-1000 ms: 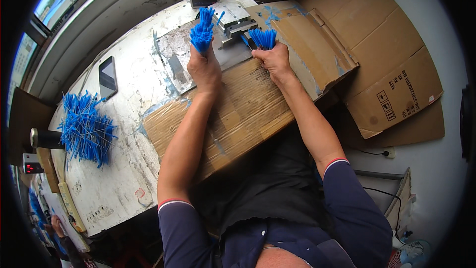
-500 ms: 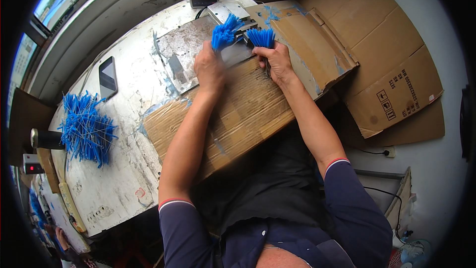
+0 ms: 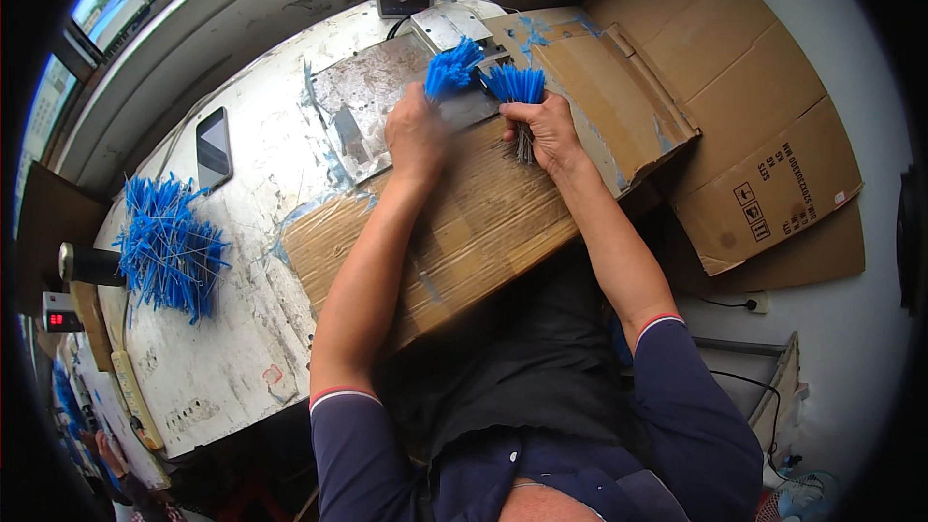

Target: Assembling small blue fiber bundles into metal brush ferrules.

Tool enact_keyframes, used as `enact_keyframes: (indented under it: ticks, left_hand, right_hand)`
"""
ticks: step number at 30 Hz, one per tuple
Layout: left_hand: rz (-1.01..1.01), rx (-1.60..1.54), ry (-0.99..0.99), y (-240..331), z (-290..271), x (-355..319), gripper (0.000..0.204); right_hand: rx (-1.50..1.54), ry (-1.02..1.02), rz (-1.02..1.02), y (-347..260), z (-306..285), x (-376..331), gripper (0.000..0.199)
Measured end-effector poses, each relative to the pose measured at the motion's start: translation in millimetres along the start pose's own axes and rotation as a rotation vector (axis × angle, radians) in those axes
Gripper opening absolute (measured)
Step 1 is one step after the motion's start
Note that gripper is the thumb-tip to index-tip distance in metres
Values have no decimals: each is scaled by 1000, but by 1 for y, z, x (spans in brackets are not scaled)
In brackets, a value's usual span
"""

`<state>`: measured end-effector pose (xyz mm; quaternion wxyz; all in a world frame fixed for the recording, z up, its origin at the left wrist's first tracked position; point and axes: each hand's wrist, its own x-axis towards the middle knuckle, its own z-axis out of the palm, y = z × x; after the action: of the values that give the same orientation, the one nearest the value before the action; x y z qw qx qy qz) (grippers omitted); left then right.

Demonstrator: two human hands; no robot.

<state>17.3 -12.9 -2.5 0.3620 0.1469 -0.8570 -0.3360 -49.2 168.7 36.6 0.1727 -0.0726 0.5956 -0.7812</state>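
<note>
Blue-tipped bundles [image 3: 452,68] in both hands, brown carton [image 3: 773,164] right

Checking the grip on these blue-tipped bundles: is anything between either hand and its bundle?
Nothing visible. The left hand grips one blue-tipped bundle directly, and the right hand grips the other bundle.

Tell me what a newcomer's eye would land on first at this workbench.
First the two bright blue bundles at the far middle of the bench: the left hand grips one blue bundle, the right hand another blue-tipped bundle, over a metal plate. Next, the loose heap of blue pieces at the bench's left edge, with a dark phone lying beyond it.
</note>
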Motion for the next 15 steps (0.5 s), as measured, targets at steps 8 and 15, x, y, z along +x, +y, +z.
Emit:
enact_keyframes:
  ticks: [8, 15]
  left_hand:
    - [201, 128, 32, -1, 1, -2, 14]
    - [-63, 61, 39, 3, -1, 0, 9]
  right_hand:
    - [-30, 32, -15, 3, -3, 2, 12]
    - [-154, 39, -46, 9, -2, 7, 12]
